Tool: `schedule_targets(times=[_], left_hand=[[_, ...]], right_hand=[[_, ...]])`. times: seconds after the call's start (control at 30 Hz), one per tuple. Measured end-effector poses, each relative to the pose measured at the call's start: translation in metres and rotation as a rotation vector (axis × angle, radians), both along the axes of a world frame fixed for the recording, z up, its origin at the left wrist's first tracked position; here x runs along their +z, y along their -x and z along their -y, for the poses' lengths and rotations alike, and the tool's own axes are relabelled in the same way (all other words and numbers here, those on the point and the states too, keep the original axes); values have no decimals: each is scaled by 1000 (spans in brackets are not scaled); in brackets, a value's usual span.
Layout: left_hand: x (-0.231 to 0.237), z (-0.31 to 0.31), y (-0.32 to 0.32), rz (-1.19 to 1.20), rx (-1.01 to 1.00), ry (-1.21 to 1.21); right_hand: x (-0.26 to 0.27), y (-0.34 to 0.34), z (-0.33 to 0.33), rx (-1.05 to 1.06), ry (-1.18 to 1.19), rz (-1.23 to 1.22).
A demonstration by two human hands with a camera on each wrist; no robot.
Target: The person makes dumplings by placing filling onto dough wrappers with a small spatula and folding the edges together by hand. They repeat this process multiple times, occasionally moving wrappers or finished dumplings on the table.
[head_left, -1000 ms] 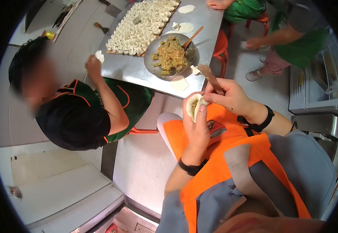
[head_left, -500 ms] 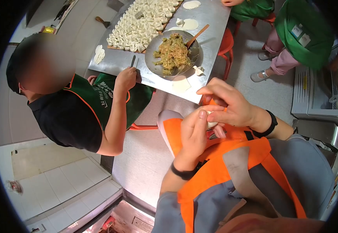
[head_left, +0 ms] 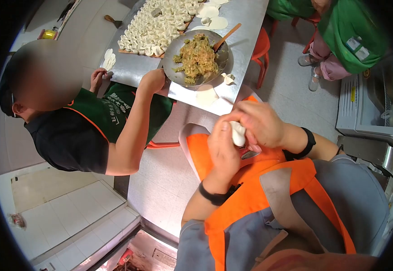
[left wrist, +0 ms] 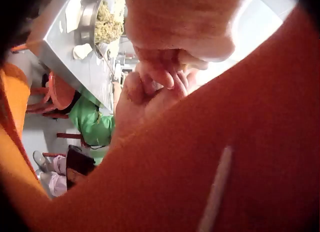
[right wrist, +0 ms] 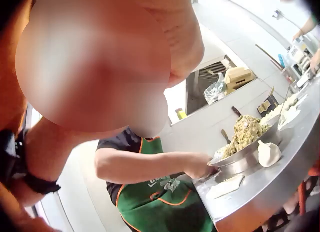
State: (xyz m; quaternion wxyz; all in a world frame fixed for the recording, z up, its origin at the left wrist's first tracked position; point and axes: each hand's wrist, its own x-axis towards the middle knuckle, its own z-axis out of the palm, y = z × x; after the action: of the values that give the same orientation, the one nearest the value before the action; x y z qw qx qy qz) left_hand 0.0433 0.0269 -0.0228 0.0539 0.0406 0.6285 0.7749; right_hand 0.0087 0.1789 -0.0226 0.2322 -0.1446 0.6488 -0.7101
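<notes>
A white folded dumpling (head_left: 237,134) sits between my two hands above the orange apron. My left hand (head_left: 222,148) grips it from the near left, thumb on its upper side. My right hand (head_left: 265,123) curls around its other side, fingers pressing in at the edge. In the left wrist view the fingers of both hands (left wrist: 155,84) overlap and hide most of the dough. The right wrist view has the hands (right wrist: 182,41) large at the top, with the dumpling out of sight there.
Ahead, a metal table (head_left: 137,72) bears a bowl (head_left: 171,49) of chopped filling (head_left: 196,58), a flat wrapper (head_left: 207,95), a dumpling (head_left: 228,79) near the corner and a board of dumplings (head_left: 153,31). A person in a green apron (head_left: 101,117) sits at left, hand by the bowl. Red stool (head_left: 262,49) beyond.
The wrapper, open with filling showing, is now folded closed between both hands. The wooden spatula has left my right hand. The neighbour's arm moved toward the bowl.
</notes>
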Motion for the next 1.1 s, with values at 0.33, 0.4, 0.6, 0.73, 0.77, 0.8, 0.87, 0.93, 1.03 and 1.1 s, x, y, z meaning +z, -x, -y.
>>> schedule_targets(times=[0.33, 0.4, 0.6, 0.73, 0.77, 0.8, 0.87, 0.93, 1.03, 1.1], left_hand=[[-30, 14, 8, 97, -58, 22], [-31, 14, 8, 92, 26, 1], [-32, 19, 10, 84, 68, 62], [-34, 18, 10, 111, 14, 144], [-36, 16, 12, 136, 4, 81], [-40, 14, 15, 164, -4, 19], [-55, 15, 29, 126, 34, 15], [-83, 27, 54, 4, 117, 131], [-125, 56, 94, 97, 300, 460], [-133, 63, 112, 127, 358, 679]], right_hand=[[-27, 12, 6, -228, -168, -406], [-27, 14, 7, -303, -120, -301], [-33, 14, 13, -291, 49, -127], [-24, 17, 9, -194, 106, 74], [-33, 18, 5, -195, 55, 36], [-40, 20, 2, -194, 3, 0], [-54, 29, -1, -312, -137, -219], [-79, 48, -9, -453, -238, -332], [-91, 87, -19, -559, -394, -456], [-115, 114, -21, -560, -441, -587]])
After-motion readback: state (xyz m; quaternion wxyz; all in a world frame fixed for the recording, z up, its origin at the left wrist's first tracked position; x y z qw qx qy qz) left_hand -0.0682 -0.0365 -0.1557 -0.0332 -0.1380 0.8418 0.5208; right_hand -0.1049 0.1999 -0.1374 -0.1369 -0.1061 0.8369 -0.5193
